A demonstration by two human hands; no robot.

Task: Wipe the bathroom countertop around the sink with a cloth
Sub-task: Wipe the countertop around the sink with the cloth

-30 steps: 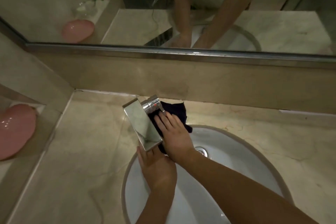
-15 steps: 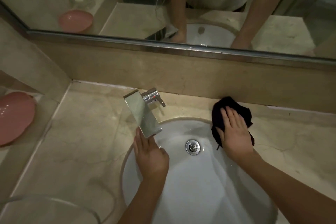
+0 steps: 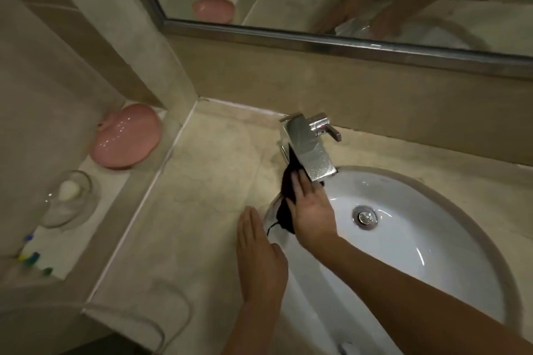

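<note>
My right grip (image 3: pixel 310 210) presses flat-fingered on the cloth (image 3: pixel 285 204), pinning it to the worktop (image 3: pixel 207 187) at the sink (image 3: pixel 418 239) rim under the tap (image 3: pixel 308 147), left grip (image 3: pixel 259 256) flat alongside, likely bracing.

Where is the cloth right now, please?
The dark cloth lies under the right hand on the sink's left rim, just below the tap.

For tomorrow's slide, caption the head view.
Right hand presses dark cloth beside faucet; left hand rests on countertop.
</note>
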